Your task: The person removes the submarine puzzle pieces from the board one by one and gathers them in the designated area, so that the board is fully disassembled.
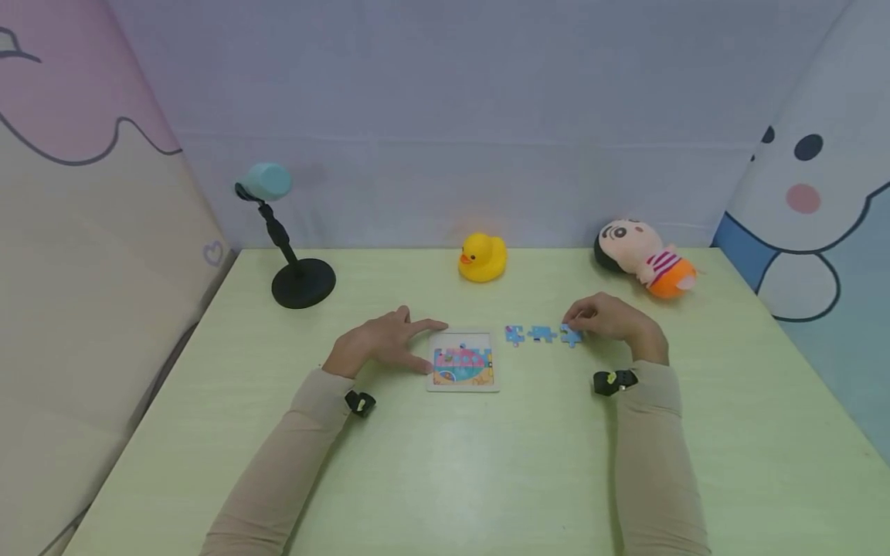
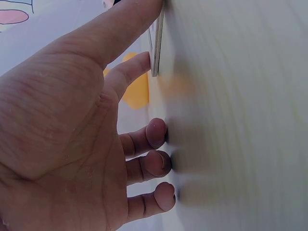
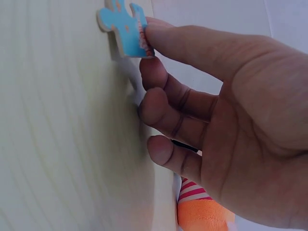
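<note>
A square jigsaw tray [image 1: 463,389] lies mid-table, its lower part filled with a pink and blue picture and its upper strip bare. My left hand [image 1: 385,340] steadies it: thumb and forefinger, spread and fairly straight, touch its left side. In the left wrist view the tray's edge [image 2: 157,55] meets these two fingers, while the other fingertips are at the table. My right hand [image 1: 610,318] pinches a blue puzzle piece [image 3: 126,34] between thumb and fingers, tilted up from the table. Left of it lie two more blue pieces, one beside the tray [image 1: 514,334] and one in the middle [image 1: 541,334].
Behind the tray sits a yellow rubber duck [image 1: 483,258]. A doll [image 1: 650,259] in orange shorts lies at the back right. Back left stands a black-based stand [image 1: 303,283] with a pale blue head. Cloth walls border the table's back and sides.
</note>
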`<move>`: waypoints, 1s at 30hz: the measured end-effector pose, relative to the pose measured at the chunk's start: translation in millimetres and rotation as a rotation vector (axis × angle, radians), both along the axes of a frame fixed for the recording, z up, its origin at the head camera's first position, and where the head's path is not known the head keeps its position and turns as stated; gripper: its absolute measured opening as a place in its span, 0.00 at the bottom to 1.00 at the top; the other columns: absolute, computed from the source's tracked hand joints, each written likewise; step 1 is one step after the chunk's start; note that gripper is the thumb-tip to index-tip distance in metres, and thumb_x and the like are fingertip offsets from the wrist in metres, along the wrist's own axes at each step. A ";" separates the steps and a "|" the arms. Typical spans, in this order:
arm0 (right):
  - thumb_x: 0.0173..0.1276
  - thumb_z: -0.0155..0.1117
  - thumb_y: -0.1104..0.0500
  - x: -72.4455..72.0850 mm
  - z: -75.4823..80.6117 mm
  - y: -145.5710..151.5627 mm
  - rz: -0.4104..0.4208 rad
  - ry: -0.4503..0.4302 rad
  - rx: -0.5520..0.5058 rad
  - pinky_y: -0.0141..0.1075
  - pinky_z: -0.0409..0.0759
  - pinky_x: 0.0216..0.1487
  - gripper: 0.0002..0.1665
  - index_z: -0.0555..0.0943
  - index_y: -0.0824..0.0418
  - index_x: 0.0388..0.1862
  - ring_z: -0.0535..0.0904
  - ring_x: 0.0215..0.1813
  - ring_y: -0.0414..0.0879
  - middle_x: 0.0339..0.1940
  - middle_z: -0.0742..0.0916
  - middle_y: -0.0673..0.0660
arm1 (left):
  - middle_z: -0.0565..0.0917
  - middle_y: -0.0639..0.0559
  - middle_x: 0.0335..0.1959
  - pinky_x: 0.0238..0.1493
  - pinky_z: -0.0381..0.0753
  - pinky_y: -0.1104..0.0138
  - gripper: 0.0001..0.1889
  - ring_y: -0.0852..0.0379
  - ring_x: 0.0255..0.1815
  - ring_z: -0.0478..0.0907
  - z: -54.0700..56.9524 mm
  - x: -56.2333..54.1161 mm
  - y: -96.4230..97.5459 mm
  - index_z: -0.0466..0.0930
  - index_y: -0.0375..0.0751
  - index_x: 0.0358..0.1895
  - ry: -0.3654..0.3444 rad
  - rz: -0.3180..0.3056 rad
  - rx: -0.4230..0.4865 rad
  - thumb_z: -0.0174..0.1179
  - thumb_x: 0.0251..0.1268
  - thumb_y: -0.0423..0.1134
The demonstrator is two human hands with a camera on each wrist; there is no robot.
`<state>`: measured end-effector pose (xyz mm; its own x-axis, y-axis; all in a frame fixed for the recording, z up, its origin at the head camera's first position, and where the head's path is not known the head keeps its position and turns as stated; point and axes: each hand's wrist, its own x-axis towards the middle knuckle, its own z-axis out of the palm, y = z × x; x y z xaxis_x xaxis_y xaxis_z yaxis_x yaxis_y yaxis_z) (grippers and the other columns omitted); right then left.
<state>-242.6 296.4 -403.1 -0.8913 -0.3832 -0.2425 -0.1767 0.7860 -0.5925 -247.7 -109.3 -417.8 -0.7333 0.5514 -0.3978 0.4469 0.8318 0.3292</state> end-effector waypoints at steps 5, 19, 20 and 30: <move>0.73 0.60 0.61 -1.1 -1.9 0.8 -0.016 -0.027 0.001 0.41 0.72 0.46 0.11 0.86 0.61 0.47 0.75 0.41 0.49 0.37 0.84 0.53 | 0.67 0.45 0.51 0.40 0.72 0.61 0.42 0.50 0.47 0.69 0.6 1.1 1.5 0.61 0.71 0.75 -0.003 0.012 -0.011 0.67 0.57 0.65; 0.74 0.60 0.61 -0.4 -1.0 0.4 -0.040 -0.044 0.004 0.40 0.70 0.45 0.10 0.86 0.61 0.47 0.74 0.40 0.48 0.36 0.83 0.54 | 0.68 0.45 0.51 0.41 0.72 0.61 0.41 0.50 0.48 0.69 3.3 3.2 1.8 0.61 0.71 0.75 0.008 0.013 -0.012 0.67 0.57 0.64; 0.74 0.60 0.61 -0.4 -0.8 0.3 -0.038 -0.045 0.002 0.41 0.70 0.45 0.10 0.86 0.61 0.47 0.74 0.40 0.48 0.36 0.83 0.54 | 0.68 0.45 0.51 0.41 0.72 0.61 0.41 0.50 0.48 0.69 3.4 3.3 2.0 0.61 0.71 0.75 0.006 0.015 -0.013 0.67 0.57 0.64; 0.75 0.59 0.61 1.9 2.0 -1.0 -0.026 -0.047 0.008 0.41 0.71 0.46 0.10 0.86 0.61 0.47 0.75 0.42 0.48 0.39 0.85 0.54 | 0.68 0.45 0.53 0.43 0.73 0.60 0.41 0.50 0.49 0.69 1.9 2.5 2.2 0.61 0.72 0.75 0.008 0.013 -0.019 0.67 0.57 0.65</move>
<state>-240.7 295.4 -401.1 -0.8885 -0.3582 -0.2867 -0.1287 0.7944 -0.5936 -245.2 -107.0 -415.9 -0.7437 0.5342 -0.4020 0.4385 0.8436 0.3099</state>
